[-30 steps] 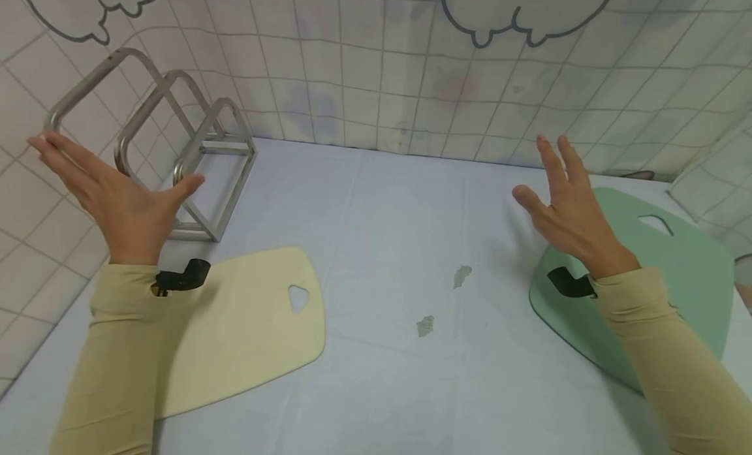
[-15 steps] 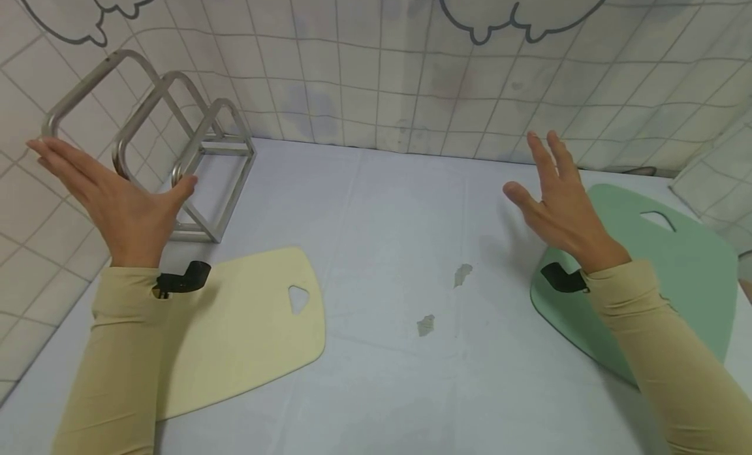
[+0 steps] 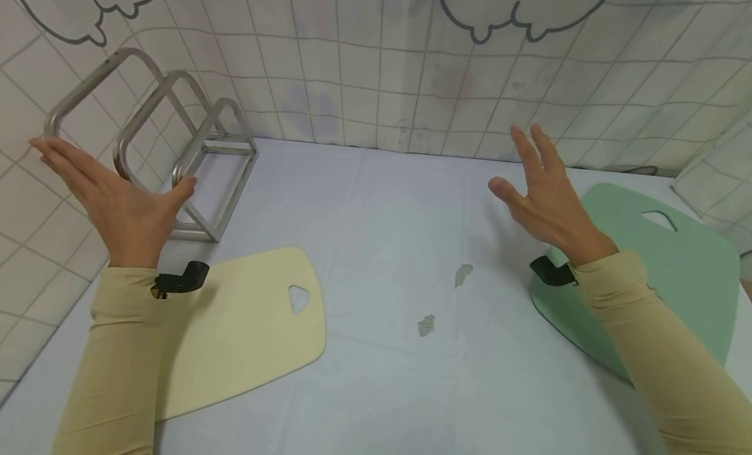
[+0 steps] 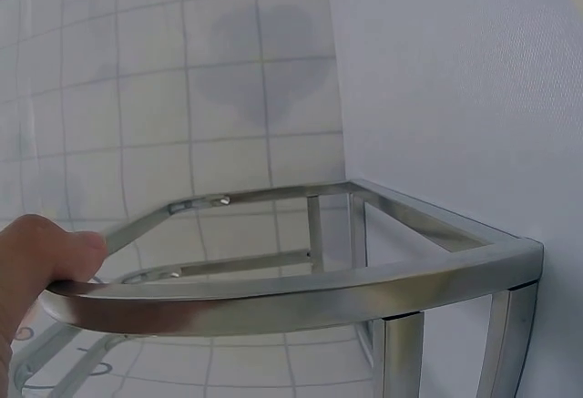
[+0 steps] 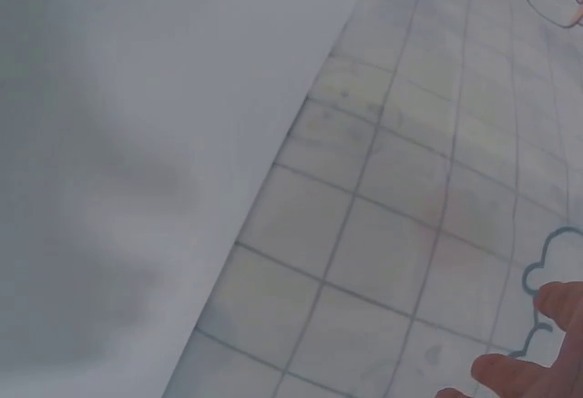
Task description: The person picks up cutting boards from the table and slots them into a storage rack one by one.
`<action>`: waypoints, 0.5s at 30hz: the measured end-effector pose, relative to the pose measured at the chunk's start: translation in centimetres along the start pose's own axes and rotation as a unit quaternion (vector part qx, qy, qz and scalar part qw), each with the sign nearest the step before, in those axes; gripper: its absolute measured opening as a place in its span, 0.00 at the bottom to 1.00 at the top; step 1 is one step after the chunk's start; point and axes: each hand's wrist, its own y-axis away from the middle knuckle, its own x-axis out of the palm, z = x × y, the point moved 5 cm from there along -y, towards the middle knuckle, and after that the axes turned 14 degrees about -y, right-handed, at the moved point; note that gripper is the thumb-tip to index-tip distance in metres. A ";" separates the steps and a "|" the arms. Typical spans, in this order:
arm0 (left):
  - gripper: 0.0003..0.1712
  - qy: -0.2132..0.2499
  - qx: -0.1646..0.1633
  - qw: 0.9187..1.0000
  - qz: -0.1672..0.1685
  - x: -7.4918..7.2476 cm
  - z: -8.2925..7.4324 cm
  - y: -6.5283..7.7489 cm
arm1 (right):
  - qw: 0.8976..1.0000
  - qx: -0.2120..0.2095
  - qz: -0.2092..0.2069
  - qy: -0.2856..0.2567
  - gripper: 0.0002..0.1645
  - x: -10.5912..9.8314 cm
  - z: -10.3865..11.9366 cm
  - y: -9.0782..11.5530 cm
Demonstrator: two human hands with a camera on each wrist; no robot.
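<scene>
My left hand lies at the silver metal rack at the back left, its fingers straight and its thumb spread wide. In the left wrist view the thumb rests on a curved bar of the rack. My right hand hovers over the white table with spread fingers and holds nothing; its fingertips show at the corner of the right wrist view. A cream cutting board lies flat below the left forearm. Partly under the right forearm is a green cutting board.
White tile-patterned cloth hangs behind the table and at the left side. The white tabletop stretches between the two boards, with two small grey worn patches on it. A dark cord lies at the back right.
My right hand has drifted left and slightly up, away from the green cutting board. The left hand has stayed at the rack; the boards have not moved.
</scene>
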 end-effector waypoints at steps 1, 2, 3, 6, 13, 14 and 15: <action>0.85 0.001 0.001 1.000 -0.001 0.0 0.0 0.0 | 1.000 -0.001 0.003 -0.001 0.57 0.1 0.1 -0.1; 0.85 0.004 0.002 1.000 -0.001 -0.1 0.1 0.0 | 1.000 -0.001 0.006 -0.001 0.57 0.2 0.3 -0.2; 0.85 0.006 0.002 1.000 -0.002 -0.1 0.1 0.0 | 1.000 -0.003 0.009 -0.001 0.57 0.4 0.4 -0.3; 0.85 0.013 0.004 1.000 -0.004 -0.1 0.1 -0.1 | 1.000 -0.008 0.018 -0.003 0.57 0.7 1.0 -0.5; 0.85 0.005 0.011 1.000 0.000 0.0 0.1 -0.3 | 0.999 -0.022 0.032 -0.017 0.57 1.7 2.0 -1.1; 0.85 0.002 0.012 1.000 0.001 0.0 0.2 -0.3 | 0.999 -0.023 0.035 -0.021 0.57 1.9 2.2 -1.2; 0.86 0.001 0.013 1.000 0.001 0.0 0.2 -0.3 | 0.999 -0.024 0.037 -0.023 0.57 2.0 2.3 -1.3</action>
